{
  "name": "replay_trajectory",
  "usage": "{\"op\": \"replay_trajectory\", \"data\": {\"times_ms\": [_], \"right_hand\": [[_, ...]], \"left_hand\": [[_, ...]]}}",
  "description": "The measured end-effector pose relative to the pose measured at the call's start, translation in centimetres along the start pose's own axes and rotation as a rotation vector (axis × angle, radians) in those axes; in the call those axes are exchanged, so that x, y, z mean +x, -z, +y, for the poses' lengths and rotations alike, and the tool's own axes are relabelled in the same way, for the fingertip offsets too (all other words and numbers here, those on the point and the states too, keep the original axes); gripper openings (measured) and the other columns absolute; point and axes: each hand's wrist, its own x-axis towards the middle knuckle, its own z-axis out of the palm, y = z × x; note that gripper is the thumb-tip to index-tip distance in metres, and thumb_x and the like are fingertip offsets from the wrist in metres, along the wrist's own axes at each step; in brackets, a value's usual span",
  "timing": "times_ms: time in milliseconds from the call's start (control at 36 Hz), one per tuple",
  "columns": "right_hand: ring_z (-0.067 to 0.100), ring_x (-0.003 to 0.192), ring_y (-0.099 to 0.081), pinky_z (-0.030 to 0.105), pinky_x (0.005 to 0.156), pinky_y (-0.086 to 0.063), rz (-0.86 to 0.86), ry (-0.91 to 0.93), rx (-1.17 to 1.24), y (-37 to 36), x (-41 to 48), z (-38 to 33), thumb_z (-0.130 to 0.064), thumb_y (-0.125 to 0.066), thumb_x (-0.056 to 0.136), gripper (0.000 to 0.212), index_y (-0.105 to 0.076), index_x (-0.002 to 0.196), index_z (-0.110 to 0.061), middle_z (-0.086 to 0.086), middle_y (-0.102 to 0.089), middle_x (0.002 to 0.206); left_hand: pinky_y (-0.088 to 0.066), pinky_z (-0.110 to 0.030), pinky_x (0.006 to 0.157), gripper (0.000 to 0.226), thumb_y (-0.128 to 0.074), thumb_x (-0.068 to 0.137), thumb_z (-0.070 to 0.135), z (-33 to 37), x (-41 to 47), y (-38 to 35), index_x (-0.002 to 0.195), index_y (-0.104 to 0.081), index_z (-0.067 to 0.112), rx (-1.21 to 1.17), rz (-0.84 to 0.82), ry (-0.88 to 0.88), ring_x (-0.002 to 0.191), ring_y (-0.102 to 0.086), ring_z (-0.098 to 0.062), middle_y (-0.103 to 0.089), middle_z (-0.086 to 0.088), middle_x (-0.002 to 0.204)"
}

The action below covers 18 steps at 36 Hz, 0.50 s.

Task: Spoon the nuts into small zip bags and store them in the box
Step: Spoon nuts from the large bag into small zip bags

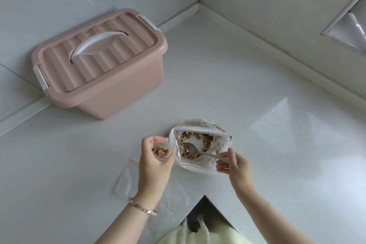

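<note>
My left hand [153, 161] holds a small zip bag [160, 149] upright with its mouth open; a few nut pieces lie inside. Just to its right a large clear bag of nuts [200, 145] stands open on the counter. My right hand [232, 161] grips the handle of a metal spoon [193, 148], whose bowl rests inside the large bag among the nuts. A pink box [103, 65] with a white handle sits at the back left, lid on and shut.
Empty small zip bags [124, 180] lie flat on the white counter [257, 125] under my left forearm, and another [170, 204] near the counter's notched front edge. Walls close in behind the box and along the right side.
</note>
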Motion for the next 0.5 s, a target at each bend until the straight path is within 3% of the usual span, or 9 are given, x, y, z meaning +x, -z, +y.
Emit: {"op": "replay_trajectory", "data": {"times_ms": [194, 361, 500], "right_hand": [[0.023, 0.061, -0.063, 0.024, 0.052, -0.056, 0.018, -0.244, 0.24, 1.1, 0.1, -0.2, -0.027, -0.04, 0.098, 0.037, -0.061, 0.084, 0.0, 0.017, -0.064, 0.068], [0.021, 0.057, -0.062, 0.022, 0.052, -0.056, 0.04, -0.17, 0.265, 2.8, -0.5, -2.1, -0.028, -0.039, 0.098, 0.038, -0.061, 0.085, 0.0, 0.015, -0.064, 0.066], [0.016, 0.048, -0.062, 0.021, 0.049, -0.054, 0.056, -0.003, 0.241, 4.1, -1.8, -5.3, -0.028, -0.04, 0.097, 0.039, -0.063, 0.079, -0.003, 0.009, -0.065, 0.056]], "left_hand": [[-0.039, 0.0, 0.071, 0.041, -0.072, 0.075, 0.006, 0.5, 0.1, -0.3, 0.087, -0.042, 0.032, 0.018, -0.013, 0.032, 0.089, -0.051, 0.017, -0.056, 0.017, 0.091], [-0.039, 0.0, 0.071, 0.036, -0.072, 0.077, 0.01, 0.0, 0.5, -0.6, 0.09, -0.044, 0.029, 0.073, -0.096, 0.052, 0.09, -0.05, 0.016, -0.055, 0.016, 0.093], [-0.04, -0.001, 0.072, 0.034, -0.072, 0.077, 0.011, 0.0, 0.6, -1.5, 0.095, -0.045, 0.022, 0.1, -0.147, 0.056, 0.092, -0.05, 0.015, -0.054, 0.019, 0.092]]}}
